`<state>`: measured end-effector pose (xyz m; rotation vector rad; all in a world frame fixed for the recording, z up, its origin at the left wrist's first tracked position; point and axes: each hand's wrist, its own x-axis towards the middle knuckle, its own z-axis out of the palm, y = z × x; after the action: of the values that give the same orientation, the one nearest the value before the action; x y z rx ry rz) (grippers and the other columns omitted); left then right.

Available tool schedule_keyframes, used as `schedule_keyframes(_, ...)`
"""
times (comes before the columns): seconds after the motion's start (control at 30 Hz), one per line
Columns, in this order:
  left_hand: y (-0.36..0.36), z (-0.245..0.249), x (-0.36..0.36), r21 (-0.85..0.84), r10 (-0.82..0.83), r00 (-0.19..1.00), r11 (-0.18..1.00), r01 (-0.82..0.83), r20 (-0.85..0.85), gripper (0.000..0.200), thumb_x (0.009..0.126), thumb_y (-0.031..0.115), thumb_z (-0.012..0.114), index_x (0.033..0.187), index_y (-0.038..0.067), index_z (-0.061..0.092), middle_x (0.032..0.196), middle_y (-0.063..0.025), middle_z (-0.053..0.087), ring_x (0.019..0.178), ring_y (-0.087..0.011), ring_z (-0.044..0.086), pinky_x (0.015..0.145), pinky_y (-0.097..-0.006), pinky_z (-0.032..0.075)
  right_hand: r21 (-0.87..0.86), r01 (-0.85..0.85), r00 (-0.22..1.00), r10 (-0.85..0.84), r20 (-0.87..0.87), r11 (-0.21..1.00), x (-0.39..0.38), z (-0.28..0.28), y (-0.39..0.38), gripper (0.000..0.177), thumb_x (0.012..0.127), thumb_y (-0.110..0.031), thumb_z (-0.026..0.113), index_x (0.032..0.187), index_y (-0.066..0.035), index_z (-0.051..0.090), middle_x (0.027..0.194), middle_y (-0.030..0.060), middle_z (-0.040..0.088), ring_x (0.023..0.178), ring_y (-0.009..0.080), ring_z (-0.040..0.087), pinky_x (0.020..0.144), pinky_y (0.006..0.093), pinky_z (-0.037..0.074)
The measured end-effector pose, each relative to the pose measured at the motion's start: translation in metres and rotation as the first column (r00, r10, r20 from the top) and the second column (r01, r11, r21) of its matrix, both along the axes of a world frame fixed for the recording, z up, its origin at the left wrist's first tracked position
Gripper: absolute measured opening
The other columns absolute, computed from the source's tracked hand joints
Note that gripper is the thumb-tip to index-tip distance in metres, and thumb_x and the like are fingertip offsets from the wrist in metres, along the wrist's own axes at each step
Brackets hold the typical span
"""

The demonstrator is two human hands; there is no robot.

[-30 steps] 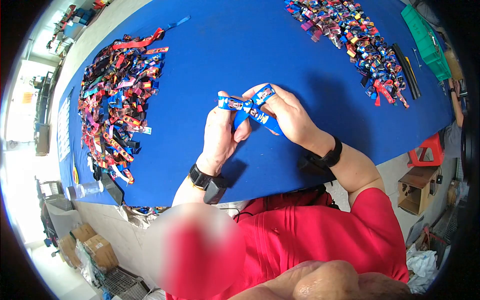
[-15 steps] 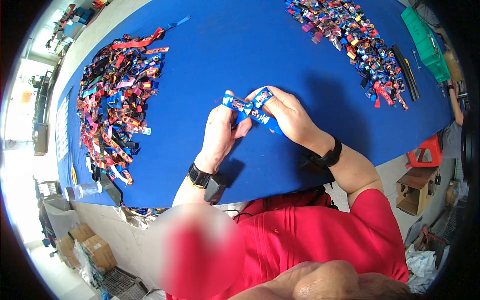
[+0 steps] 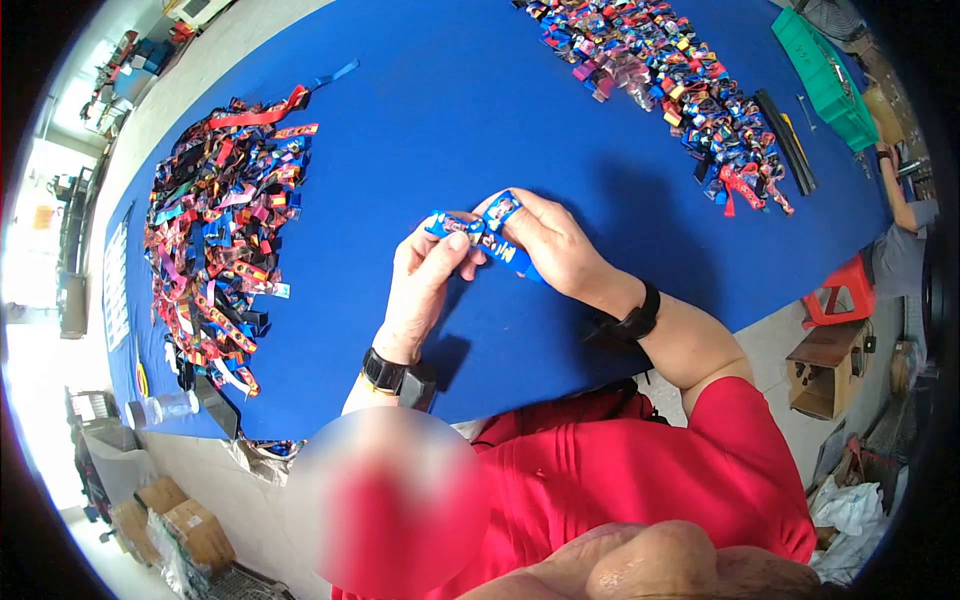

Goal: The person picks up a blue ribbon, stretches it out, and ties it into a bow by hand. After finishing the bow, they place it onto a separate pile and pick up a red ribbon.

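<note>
A blue printed ribbon strap with white lettering and small cartoon figures is held between my two hands above the blue table. My left hand pinches its left end, thumb pressed on top. The other end is gripped by my right hand, where a folded part of the strap wraps over the fingers near the index finger. Part of the strap hides behind the right palm. Both wrists wear black bands.
On the left of the blue table lies a heap of loose printed straps. A long pile of looped straps runs along the right, near black rods and a green crate. Another person's arm shows at far right.
My left thumb has moved up onto the strap and now presses its face. The whole view has shifted slightly; both hands still hold the strap.
</note>
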<state>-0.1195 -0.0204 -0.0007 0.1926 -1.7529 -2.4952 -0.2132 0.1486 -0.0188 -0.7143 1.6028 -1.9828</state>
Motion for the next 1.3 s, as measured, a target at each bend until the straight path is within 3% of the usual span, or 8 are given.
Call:
schedule_keyframes(0.13, -0.001, -0.006, -0.001, -0.005, 0.033, 0.999, 0.999, -0.032, 0.022, 0.019, 0.099, 0.018, 0.072, 0.11, 0.003, 0.071, 0.088, -0.0037, 0.071, 0.076, -0.009, 0.064, 0.066, -0.0235, 0.05, 0.109, -0.02, 0.996, 0.028, -0.08, 0.994, -0.001, 0.009, 0.005, 0.03, 0.11, -0.026, 0.044, 0.102, -0.001, 0.06, 0.079, 0.0081, 0.063, 0.075, 0.0113, 0.062, 0.064, 0.0323, 0.049)
schedule_keyframes(0.17, -0.002, -0.007, -0.002, -0.013, 0.043, 0.999, 0.999, -0.043, 0.0, 0.013, 0.099, 0.014, 0.071, 0.107, 0.004, 0.071, 0.085, -0.0026, 0.071, 0.074, -0.0079, 0.064, 0.064, -0.0223, 0.049, 0.257, -0.098, 0.995, 0.101, 0.001, 0.961, -0.001, 0.027, 0.012, 0.032, 0.112, -0.024, 0.041, 0.116, -0.002, 0.065, 0.095, 0.0016, 0.066, 0.085, 0.0068, 0.06, 0.075, 0.0247, 0.049)
schedule_keyframes(0.27, -0.004, -0.01, -0.003, -0.054, 0.101, 0.995, 0.994, -0.1, 0.019, 0.013, 0.1, 0.015, 0.071, 0.106, 0.004, 0.071, 0.084, -0.0024, 0.071, 0.073, -0.0073, 0.063, 0.063, -0.0221, 0.049, 0.165, 0.018, 0.986, 0.01, -0.166, 0.986, -0.003, 0.013, 0.006, 0.026, 0.108, -0.023, 0.046, 0.098, -0.002, 0.058, 0.08, 0.0111, 0.062, 0.075, 0.0208, 0.064, 0.066, 0.0355, 0.049)
schedule_keyframes(0.37, -0.004, -0.012, -0.005, -0.074, 0.141, 0.99, 0.987, -0.141, 0.0, 0.013, 0.1, 0.018, 0.07, 0.103, 0.005, 0.071, 0.081, -0.003, 0.07, 0.069, -0.0077, 0.061, 0.062, -0.022, 0.048, 0.104, 0.027, 0.765, 0.046, -0.643, 0.994, -0.014, 0.006, 0.011, 0.024, 0.107, -0.021, 0.047, 0.1, -0.002, 0.06, 0.087, 0.0137, 0.064, 0.081, 0.025, 0.064, 0.07, 0.0345, 0.049)
schedule_keyframes(0.5, -0.004, -0.009, -0.004, -0.072, 0.145, 0.989, 0.987, -0.144, 0.008, 0.012, 0.1, 0.016, 0.07, 0.103, 0.005, 0.071, 0.083, -0.0024, 0.071, 0.07, -0.0076, 0.062, 0.062, -0.0219, 0.049, 0.033, -0.024, 0.957, 0.033, -0.289, 0.999, -0.009, 0.013, 0.005, 0.019, 0.106, -0.017, 0.053, 0.098, -0.001, 0.06, 0.094, 0.007, 0.066, 0.087, 0.0135, 0.062, 0.072, 0.0292, 0.049)
schedule_keyframes(0.63, -0.001, -0.01, -0.004, -0.091, 0.141, 0.99, 0.986, -0.138, 0.025, 0.013, 0.098, 0.015, 0.072, 0.105, 0.004, 0.071, 0.085, -0.0021, 0.071, 0.072, -0.0075, 0.064, 0.062, -0.0215, 0.05, -0.013, -0.085, 0.99, 0.086, 0.115, 0.996, -0.004, 0.017, 0.001, 0.005, 0.101, -0.007, 0.065, 0.098, -0.003, 0.062, 0.092, 0.0007, 0.067, 0.083, 0.0041, 0.061, 0.073, 0.0229, 0.051)
schedule_keyframes(1.07, -0.004, -0.01, -0.004, -0.023, 0.019, 1.0, 1.0, -0.019, -0.015, 0.015, 0.102, 0.015, 0.067, 0.111, 0.003, 0.07, 0.093, -0.0079, 0.075, 0.076, -0.0117, 0.066, 0.068, -0.026, 0.053, 0.058, -0.042, 0.997, 0.038, 0.073, 0.997, -0.008, 0.021, 0.002, 0.007, 0.102, -0.006, 0.062, 0.103, 0.0, 0.065, 0.098, 0.0048, 0.071, 0.088, 0.008, 0.065, 0.078, 0.0251, 0.053)
schedule_keyframes(1.3, -0.002, -0.012, -0.005, -0.024, 0.067, 0.997, 0.997, -0.068, -0.027, 0.014, 0.101, 0.009, 0.065, 0.113, 0.004, 0.067, 0.098, -0.0086, 0.074, 0.08, -0.013, 0.069, 0.072, -0.0272, 0.055, 0.031, -0.083, 0.991, 0.08, 0.103, 0.996, -0.011, 0.025, 0.005, 0.012, 0.103, -0.01, 0.062, 0.108, 0.002, 0.065, 0.097, 0.005, 0.07, 0.09, 0.0087, 0.065, 0.081, 0.0247, 0.053)
